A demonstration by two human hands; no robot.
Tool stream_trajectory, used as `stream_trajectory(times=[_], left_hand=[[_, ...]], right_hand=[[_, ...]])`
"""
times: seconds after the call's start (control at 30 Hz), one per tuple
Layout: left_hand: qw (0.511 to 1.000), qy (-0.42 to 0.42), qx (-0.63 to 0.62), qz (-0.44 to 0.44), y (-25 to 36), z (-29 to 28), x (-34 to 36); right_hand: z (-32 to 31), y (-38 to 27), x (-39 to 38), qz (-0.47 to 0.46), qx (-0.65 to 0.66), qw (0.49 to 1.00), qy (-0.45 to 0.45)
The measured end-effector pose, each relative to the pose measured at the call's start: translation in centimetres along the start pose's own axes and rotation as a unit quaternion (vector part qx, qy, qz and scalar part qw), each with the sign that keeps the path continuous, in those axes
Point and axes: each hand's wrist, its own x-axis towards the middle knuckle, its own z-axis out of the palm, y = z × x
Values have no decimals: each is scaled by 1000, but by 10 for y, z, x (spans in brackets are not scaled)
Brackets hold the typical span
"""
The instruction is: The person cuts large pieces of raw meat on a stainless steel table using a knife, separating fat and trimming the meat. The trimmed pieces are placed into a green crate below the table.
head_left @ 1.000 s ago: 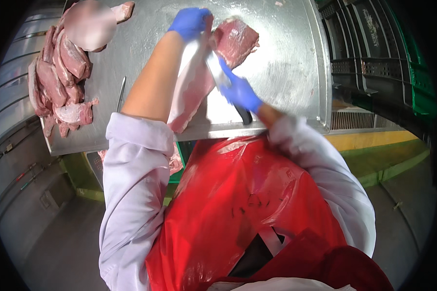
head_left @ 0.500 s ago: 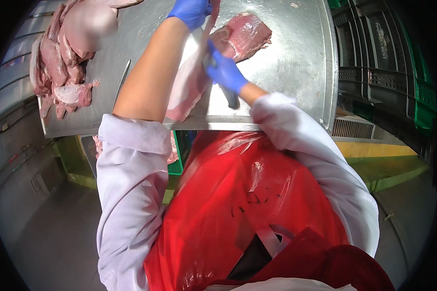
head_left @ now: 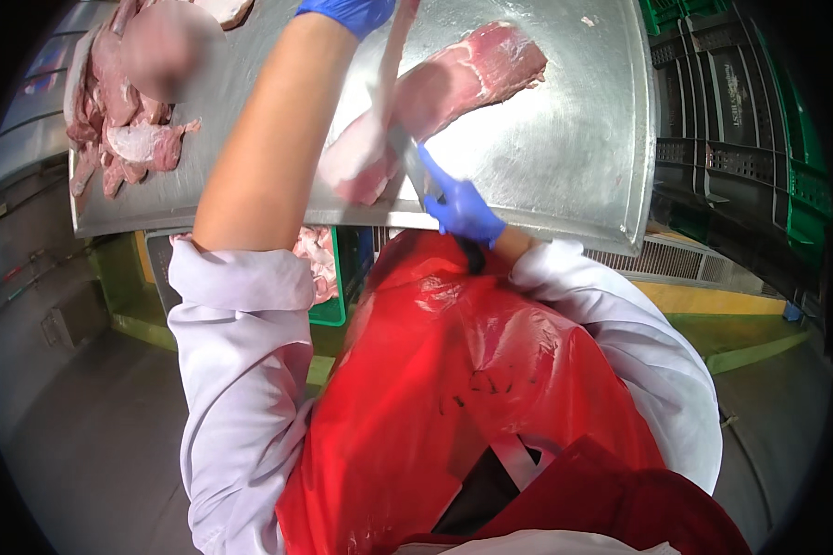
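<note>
Meat [head_left: 467, 83] lies slantwise on a metal desk [head_left: 574, 176] in the head view, probably so both hands can reach it. A pale strip [head_left: 398, 60] stands up along the meat's left side, apparently drawn away to give the knife [head_left: 411, 165] room between the two. The left hand [head_left: 347, 11], left of the meat's far end, is cut off by the picture's edge; whether its fingers pinch the strip, I cannot tell. The left forearm [head_left: 264, 139] reaches out straight, left of the meat. The right hand [head_left: 466, 209], right of the meat's near end, wraps the knife, forefinger stretched along the blade, perhaps for steadiness; the right sleeve [head_left: 629, 324] bows outward. A pile of pieces [head_left: 125, 125] lies well left of the meat.
</note>
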Motion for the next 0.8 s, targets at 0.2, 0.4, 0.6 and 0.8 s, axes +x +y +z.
stream_trajectory(times=[0.2,0.4,0.6,0.8], left_hand=[[998,-40,-28,41,37,-15,-37],[994,-48,-84,53,79,-28,-81],[992,-47,-40,114,100,-36,-116],[986,-48,-17,156,138,-36,-178]], right_hand=[[15,-20,93,23,-140,989,31],[48,-20,21,56,-141,988,-4],[108,-20,65,25,-183,981,57],[141,-16,88,75,-96,992,23]])
